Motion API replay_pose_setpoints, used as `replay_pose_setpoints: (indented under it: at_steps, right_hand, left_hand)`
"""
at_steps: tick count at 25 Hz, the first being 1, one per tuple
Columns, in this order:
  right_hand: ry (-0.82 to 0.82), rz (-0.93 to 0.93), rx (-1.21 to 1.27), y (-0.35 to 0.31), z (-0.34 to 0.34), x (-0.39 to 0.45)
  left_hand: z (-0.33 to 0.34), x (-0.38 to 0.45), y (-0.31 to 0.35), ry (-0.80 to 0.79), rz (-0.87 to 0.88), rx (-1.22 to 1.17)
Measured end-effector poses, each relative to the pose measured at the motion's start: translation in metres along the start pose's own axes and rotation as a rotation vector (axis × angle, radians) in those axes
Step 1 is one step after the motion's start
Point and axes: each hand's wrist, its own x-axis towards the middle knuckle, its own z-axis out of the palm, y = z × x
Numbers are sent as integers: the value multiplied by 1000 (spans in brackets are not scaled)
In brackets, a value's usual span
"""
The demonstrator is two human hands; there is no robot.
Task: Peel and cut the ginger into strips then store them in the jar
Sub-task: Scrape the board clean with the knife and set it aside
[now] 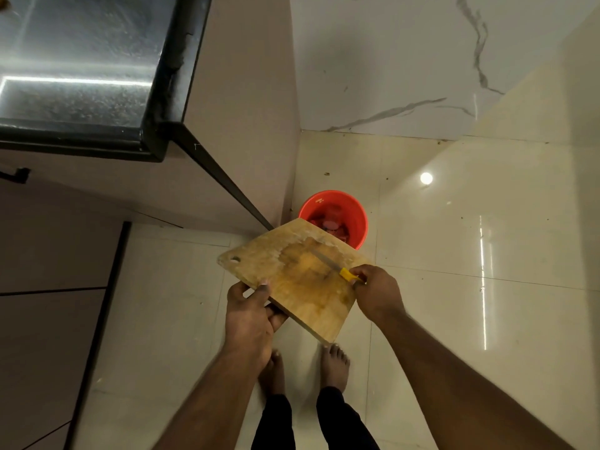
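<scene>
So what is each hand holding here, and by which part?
Left hand grips the cutting board by its near edge; right hand holds the knife by its yellow handle.

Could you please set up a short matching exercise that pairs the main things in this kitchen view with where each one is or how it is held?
Things:
1. cutting board
2. knife
3. red bucket
4. countertop

Places:
A. on the floor in the corner, beyond the board
B. gripped by the left hand at its near edge
C. upper left, dark and shiny
D. gripped by the right hand, blade lying on the board

Pairs: 1-B, 2-D, 3-A, 4-C
</scene>
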Motion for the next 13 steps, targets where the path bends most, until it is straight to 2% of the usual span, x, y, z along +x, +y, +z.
replay_pose_setpoints:
  at_steps: [2,4,6,10,11,13]
  right_hand:
    - [-34,-46,68,-8,3,3]
    - [-150,-178,140,-21,10,-6]
    - [-197,-235,130,-23,16,-13]
    - [-45,-2,6,-7,12,8]
    - [-35,8,30,-5,11,8]
    - [-106,-92,195,-9,11,-4]
  left_hand:
    - [-2,0,0,4,-2,2]
    - [-4,0,1,2,-1,12]
    - [-6,-1,2,-3,13,38]
    - [-14,-2,5,-1,48,81]
    - [-17,-2,6,2,44,78]
    - [-22,-1,8,6,31,71]
